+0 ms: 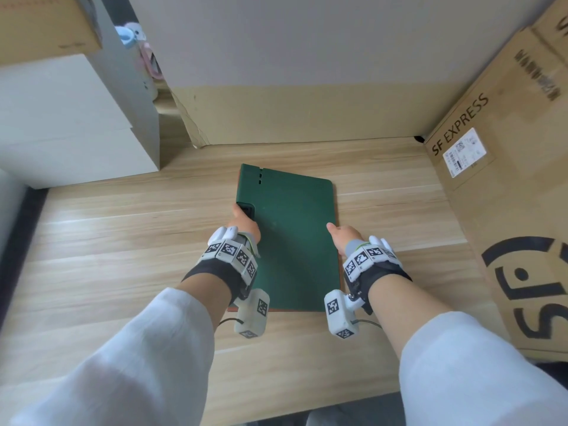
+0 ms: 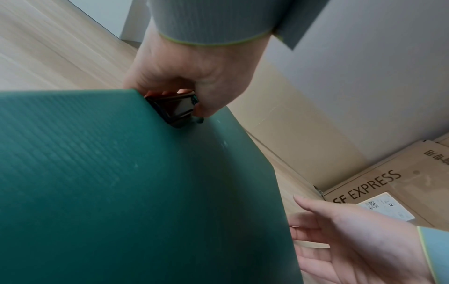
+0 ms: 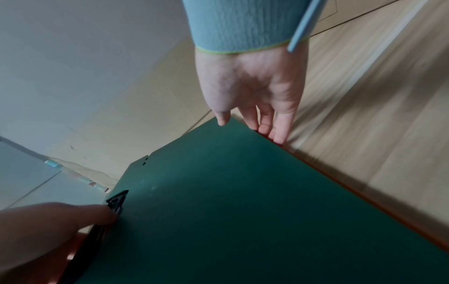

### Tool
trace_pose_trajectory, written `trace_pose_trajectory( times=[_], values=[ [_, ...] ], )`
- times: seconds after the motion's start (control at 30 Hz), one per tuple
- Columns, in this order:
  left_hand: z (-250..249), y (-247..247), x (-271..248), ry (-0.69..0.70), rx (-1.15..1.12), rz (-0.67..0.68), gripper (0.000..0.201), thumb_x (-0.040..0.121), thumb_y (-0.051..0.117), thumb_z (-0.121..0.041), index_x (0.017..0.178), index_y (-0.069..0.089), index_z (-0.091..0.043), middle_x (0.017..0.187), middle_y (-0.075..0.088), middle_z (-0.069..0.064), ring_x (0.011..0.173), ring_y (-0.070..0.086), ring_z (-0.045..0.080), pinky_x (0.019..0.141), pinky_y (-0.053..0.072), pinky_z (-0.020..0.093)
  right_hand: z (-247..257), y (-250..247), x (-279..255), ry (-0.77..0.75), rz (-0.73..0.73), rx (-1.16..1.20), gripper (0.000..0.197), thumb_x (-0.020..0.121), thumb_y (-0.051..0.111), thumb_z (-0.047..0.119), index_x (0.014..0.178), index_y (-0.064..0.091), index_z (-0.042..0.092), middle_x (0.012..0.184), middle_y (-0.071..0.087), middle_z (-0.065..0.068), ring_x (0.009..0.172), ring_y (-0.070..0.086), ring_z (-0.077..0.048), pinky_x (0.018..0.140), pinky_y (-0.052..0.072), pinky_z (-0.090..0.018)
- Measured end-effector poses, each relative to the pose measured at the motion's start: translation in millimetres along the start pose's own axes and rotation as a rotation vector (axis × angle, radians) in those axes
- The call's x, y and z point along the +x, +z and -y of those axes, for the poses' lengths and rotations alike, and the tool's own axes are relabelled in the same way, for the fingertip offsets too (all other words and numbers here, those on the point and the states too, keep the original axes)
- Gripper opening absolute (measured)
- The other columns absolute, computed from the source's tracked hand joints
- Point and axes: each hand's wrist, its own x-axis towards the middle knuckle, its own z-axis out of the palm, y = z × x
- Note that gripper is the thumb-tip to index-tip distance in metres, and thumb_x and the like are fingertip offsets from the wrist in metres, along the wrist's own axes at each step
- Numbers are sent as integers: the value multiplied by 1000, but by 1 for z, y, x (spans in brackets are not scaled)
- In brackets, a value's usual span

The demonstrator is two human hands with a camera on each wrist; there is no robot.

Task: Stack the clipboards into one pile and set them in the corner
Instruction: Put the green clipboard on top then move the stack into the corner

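A dark green clipboard (image 1: 292, 241) (image 2: 121, 192) (image 3: 243, 211) lies flat on top of an orange one, which shows only as a thin rim (image 3: 379, 206), on the wooden table (image 1: 123, 241). My left hand (image 1: 242, 218) (image 2: 184, 76) grips the pile's left edge, thumb beside the black clip (image 1: 247, 209) (image 2: 175, 109) and fingers curled under. My right hand (image 1: 338, 233) (image 3: 255, 92) rests against the right edge. Its fingers lie straight along the side and its thumb sits just over the green top.
A large SF EXPRESS cardboard box (image 1: 491, 179) walls off the table's right side. It meets a cardboard sheet (image 1: 307, 115) along the back wall at the far right corner (image 1: 418, 138). White boxes (image 1: 76, 118) stand at the left.
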Motion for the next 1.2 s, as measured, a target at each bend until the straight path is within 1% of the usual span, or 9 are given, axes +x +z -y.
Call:
trace_pose_trajectory(
  times=[0.17, 0.27, 0.37, 0.53, 0.63, 0.77, 0.9, 1.0, 1.2],
  values=[
    [-8, -1, -6, -69, -96, 45, 64, 98, 38, -10, 153, 6, -10, 144, 43, 26, 131, 47, 39, 108, 37, 42, 4, -1, -1, 52, -11, 130, 47, 93, 34, 49, 95, 53, 6, 71, 49, -10, 80, 52, -29, 77, 39, -32],
    [-10, -4, -3, -140, -103, 57, 65, 97, 39, -29, 152, 8, -15, 142, 46, 25, 130, 46, 40, 110, 36, 46, 4, -2, 0, 72, 5, 253, 62, 90, 43, 48, 132, 46, 2, 121, 59, -17, 110, 57, -35, 100, 44, -40],
    [-4, -17, 5, -178, -66, 74, 70, 88, 48, -53, 137, 38, -4, 127, 59, 17, 118, 57, 34, 102, 43, 40, 4, 0, 1, 77, 28, 321, 68, 88, 49, 48, 138, 40, 3, 128, 53, -15, 116, 53, -32, 106, 40, -42],
    [28, -18, 47, -194, 113, 176, 110, 16, 42, -99, 77, 61, -10, 94, 74, 14, 103, 67, 30, 101, 46, 43, 7, 4, -2, 73, 16, 404, 71, 89, 57, 35, 144, 28, 0, 147, 40, -16, 134, 41, -33, 106, 33, -39],
    [27, -24, 35, -182, 77, 257, 94, 37, 53, -93, 78, 57, -9, 87, 69, 14, 107, 66, 32, 104, 44, 43, 10, 11, 1, 69, -20, 531, 72, 88, 60, 24, 146, 24, 2, 150, 36, -14, 137, 38, -32, 110, 30, -41],
    [20, -32, 32, -119, -148, 231, 83, 72, 62, -67, 115, 55, 3, 88, 60, 11, 90, 55, 29, 92, 45, 35, 16, 18, -3, 23, -58, 636, 56, 87, 60, 13, 139, 38, 4, 140, 49, -11, 131, 46, -30, 109, 36, -42],
    [16, -52, 36, 93, -471, 68, 58, 75, 74, -42, 112, 56, -1, 102, 62, 11, 106, 63, 35, 99, 49, 44, 42, 7, -16, -131, -113, 764, 64, 84, 62, 13, 141, 35, 6, 146, 44, -6, 135, 43, -25, 113, 32, -45],
    [7, -80, 31, 290, -622, 4, 46, 81, 73, -21, 118, 49, -9, 112, 59, 8, 100, 57, 22, 91, 47, 34, 65, -13, -32, -288, -156, 814, 58, 86, 59, 8, 138, 35, 7, 132, 49, 1, 121, 47, -16, 113, 33, -40],
    [11, -112, 40, 464, -548, -14, 68, 77, 76, -10, 135, 44, 2, 128, 59, 16, 111, 57, 25, 107, 44, 44, 81, -28, -48, -492, -191, 783, 55, 84, 58, -1, 135, 39, 10, 134, 55, -8, 109, 53, -16, 107, 39, -34]
  ],
)
